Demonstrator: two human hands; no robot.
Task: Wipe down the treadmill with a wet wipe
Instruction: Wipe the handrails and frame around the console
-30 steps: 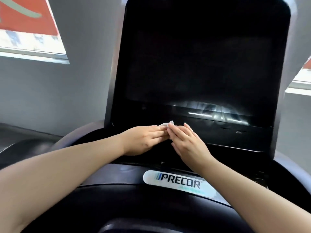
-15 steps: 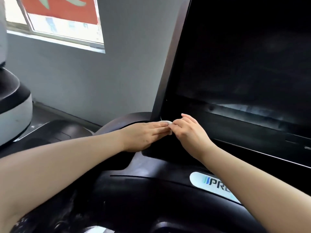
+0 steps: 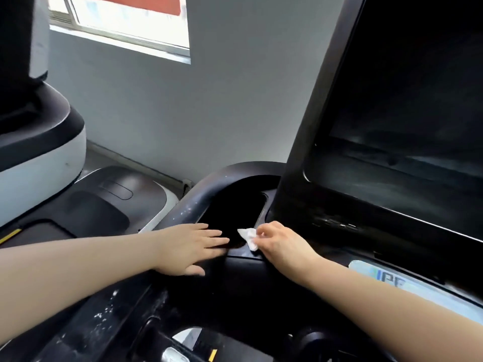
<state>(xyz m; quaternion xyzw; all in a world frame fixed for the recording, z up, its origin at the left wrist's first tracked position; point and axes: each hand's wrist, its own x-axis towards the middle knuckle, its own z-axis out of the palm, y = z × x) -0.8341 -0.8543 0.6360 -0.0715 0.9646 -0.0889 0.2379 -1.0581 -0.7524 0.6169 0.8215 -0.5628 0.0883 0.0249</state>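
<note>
At the left foot of the screen (image 3: 407, 121), beside the dark tray recess (image 3: 230, 207), the right hand (image 3: 282, 244) pinches a small crumpled wet wipe (image 3: 248, 237) between curled fingers. The left hand (image 3: 190, 246) lies flat with straight fingers, holding nothing, on the tray's near edge. The wipe's long axis slants from upper left to lower right, its free corner pointing toward the left hand. Streaks on the screen's lower bezel suggest wiping there; white specks on the rail (image 3: 193, 202) and lower frame suggest much work remains.
</note>
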